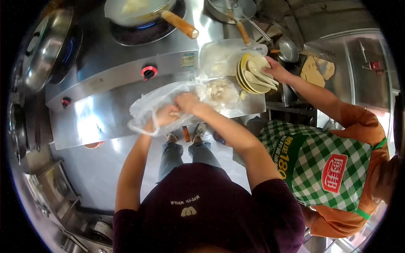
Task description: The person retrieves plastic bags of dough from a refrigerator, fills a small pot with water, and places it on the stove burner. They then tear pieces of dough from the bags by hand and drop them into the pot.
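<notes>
A clear plastic bag [145, 105] lies over the front edge of the steel counter, with its wide mouth and handle loops toward me. Pale, small pieces [221, 90] fill its far right part and rest on the counter. My left hand [168, 114] is closed on the bunched plastic near one loop. Close beside it, my right hand [186, 102] is also closed on the bag, nearer the filled end. The fingertips of both hands are partly hidden in the plastic.
A person in a checked apron [325, 164] stands at my right, with one hand [276, 71] on stacked bowls with white spoons [253, 76]. A white cutting board [211, 50] lies behind the bag. A pan [143, 10] sits over a lit burner; a wok [46, 50] is at left.
</notes>
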The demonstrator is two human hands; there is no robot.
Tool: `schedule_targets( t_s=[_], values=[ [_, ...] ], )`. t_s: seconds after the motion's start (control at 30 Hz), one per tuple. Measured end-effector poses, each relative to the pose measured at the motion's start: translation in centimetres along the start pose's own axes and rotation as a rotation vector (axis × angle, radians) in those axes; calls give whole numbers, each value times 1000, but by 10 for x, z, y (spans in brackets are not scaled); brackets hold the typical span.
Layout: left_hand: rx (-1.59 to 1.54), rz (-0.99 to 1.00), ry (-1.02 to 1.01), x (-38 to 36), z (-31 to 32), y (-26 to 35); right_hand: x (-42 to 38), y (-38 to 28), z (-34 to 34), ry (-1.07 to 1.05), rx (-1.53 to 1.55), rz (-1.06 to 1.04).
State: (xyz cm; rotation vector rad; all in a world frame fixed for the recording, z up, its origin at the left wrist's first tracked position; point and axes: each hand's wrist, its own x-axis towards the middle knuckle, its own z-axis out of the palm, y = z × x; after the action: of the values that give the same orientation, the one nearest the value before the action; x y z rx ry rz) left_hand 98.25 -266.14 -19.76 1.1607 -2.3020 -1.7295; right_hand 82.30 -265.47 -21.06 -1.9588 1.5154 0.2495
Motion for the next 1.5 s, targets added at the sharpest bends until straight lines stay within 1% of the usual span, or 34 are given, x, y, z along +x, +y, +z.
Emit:
schedule_targets(
  t_s=[0.03, 0.13, 0.23, 0.33, 0.43, 0.53, 0.6, 0.67, 0.73, 0.77, 0.83, 0.87, 0.9, 0.93, 1.0, 1.03, 1.1, 1.13, 1.2, 1.23, 1.33, 1.37, 1.47, 1.5],
  values=[
    [61, -84, -7, -4, 0, 2, -2, -3, 3, 21, 4, -33],
    [57, -11, 80, -7, 10, -28, -14, -16, -4, -44, -8, -79],
    [-282, -264, -53, -13, 1, -18, -9, -11, 11, 20, -49, -91],
    [-651, -300, 7, -8, 5, -36, -7, -5, 10, -15, 38, -121],
    [-605, -196, 47, 1, 9, -56, -10, -14, 5, 13, -67, -149],
    [-614, -101, 86, 3, 13, -58, -11, -19, -1, -37, -3, -119],
    [-523, 43, 78, 7, 18, -69, -11, -18, 0, -43, 52, -101],
    [-426, 87, 68, 9, 25, -84, -14, -19, -2, -38, 121, -73],
    [-307, 46, 69, 13, 25, -99, -17, -26, -19, 0, 191, -47],
    [-247, 19, 75, 14, 21, -100, -14, -24, -22, 7, 240, -45],
    [-505, -39, 101, 7, 9, -69, -5, -15, -21, 11, 342, -34],
    [-637, -59, 109, 0, 1, -41, -4, -16, -25, 45, 384, -58],
    [-755, -248, 152, -9, -10, -5, -6, -19, -31, 79, 426, -78],
    [-920, -232, 163, -10, -12, -5, -8, -21, -38, 115, 467, -96],
    [-1250, -185, 173, -8, -14, -9, -10, -24, -54, 171, 625, -3],
    [-1281, -152, 130, -6, -14, -11, -10, -26, -59, 198, 705, 46],
    [-1340, -91, 37, -3, -17, -8, -4, -27, -60, 161, 1023, 141],
    [-1257, -128, 99, -3, -15, -6, -2, -28, -60, 138, 1182, 193],
    [-1089, -204, 220, -12, -22, 24, -6, -33, -66, 207, 1229, 153],
    [-1051, -249, 231, -15, -26, 32, -11, -36, -69, 238, 1253, 137],
    [-1098, -252, 280, -23, -29, 38, -28, -31, -79, 69, 1661, 160],
    [-1138, -308, 280, -25, -30, 40, -35, -33, -81, 97, 1792, 107],
    [-1348, -269, 211, -35, -34, 51, -55, -30, -86, 28, 1918, 34],
    [-1372, -272, 222, -36, -35, 58, -59, -29, -85, 53, 1915, 63]
  ],
)
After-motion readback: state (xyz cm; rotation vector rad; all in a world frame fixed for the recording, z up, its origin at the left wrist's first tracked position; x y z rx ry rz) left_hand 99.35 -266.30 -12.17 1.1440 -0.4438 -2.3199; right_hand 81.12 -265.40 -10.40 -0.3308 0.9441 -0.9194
